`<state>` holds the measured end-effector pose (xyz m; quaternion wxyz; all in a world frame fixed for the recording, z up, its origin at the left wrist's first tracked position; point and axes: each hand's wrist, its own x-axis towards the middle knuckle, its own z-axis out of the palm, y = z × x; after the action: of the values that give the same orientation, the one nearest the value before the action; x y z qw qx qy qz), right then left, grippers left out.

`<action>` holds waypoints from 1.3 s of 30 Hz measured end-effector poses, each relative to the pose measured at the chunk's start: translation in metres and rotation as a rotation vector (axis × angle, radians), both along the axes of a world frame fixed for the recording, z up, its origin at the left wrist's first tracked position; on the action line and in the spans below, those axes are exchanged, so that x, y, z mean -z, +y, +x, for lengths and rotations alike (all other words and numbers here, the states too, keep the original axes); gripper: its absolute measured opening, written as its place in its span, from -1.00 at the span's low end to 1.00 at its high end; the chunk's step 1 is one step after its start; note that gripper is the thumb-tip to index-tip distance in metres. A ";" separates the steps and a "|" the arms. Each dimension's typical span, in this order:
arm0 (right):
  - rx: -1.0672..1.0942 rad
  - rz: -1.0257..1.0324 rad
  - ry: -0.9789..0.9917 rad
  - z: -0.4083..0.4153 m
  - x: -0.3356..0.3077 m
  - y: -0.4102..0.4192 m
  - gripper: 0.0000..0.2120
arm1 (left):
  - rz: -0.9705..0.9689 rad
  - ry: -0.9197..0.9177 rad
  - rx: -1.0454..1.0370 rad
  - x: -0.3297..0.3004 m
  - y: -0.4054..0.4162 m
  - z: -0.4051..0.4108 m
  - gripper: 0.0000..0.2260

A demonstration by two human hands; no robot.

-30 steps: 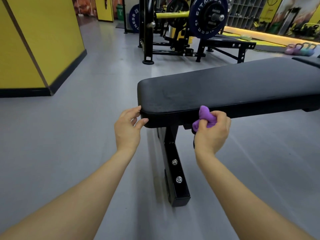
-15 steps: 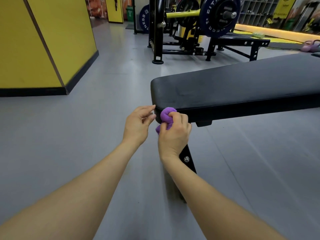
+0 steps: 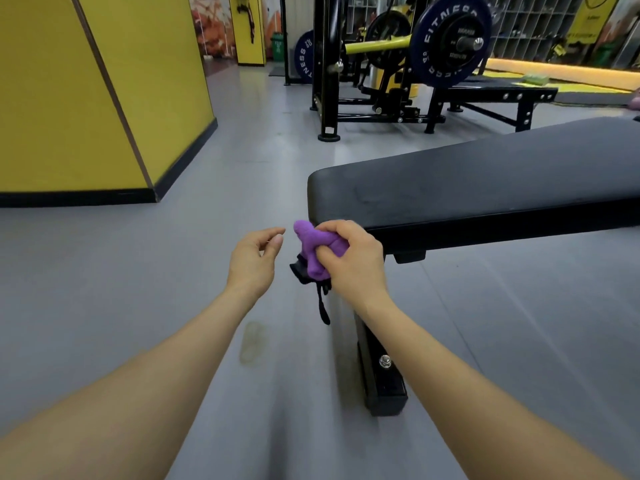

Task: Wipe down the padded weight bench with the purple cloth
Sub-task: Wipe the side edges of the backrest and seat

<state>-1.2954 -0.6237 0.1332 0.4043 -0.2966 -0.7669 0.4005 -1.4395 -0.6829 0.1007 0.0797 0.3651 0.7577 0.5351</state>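
We've got the right hand (image 3: 349,261) w/ fingers curled tight round the bunched purple cloth (image 3: 313,245), held at the near-left corner of the padded weight bench (image 3: 467,188), against its front edge; can't tell if cloth actually touches the pad. Something black hangs below the cloth, unclear what. Left hand (image 3: 254,259) just left, holding nothing, fingers loosely curled, apart from bench. Barbell rack (image 3: 398,64) far behind.

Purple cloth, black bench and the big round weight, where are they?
purple cloth (image 3: 309,239): head view, on the bunched top part.
bench (image 3: 485,174): head view, on the padded top.
round weight (image 3: 450,39): head view, on the plate's dark face.
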 end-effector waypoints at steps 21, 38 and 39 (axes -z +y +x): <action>0.115 -0.497 -0.352 -0.006 -0.131 0.039 -0.82 | -0.357 -0.450 0.012 -0.140 0.012 0.021 -0.80; -0.004 -0.510 -0.417 -0.073 -0.410 0.062 -0.62 | -0.424 -1.154 0.196 -0.439 0.089 -0.046 -0.77; -0.015 -0.531 -0.402 -0.072 -0.417 0.071 -0.63 | -0.436 -1.136 0.210 -0.448 0.100 -0.047 -0.82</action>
<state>-1.3678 -0.5522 0.5498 0.1508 -0.4589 -0.7024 0.5228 -1.4862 -0.5825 0.5482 0.5959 0.0709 0.6488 0.4679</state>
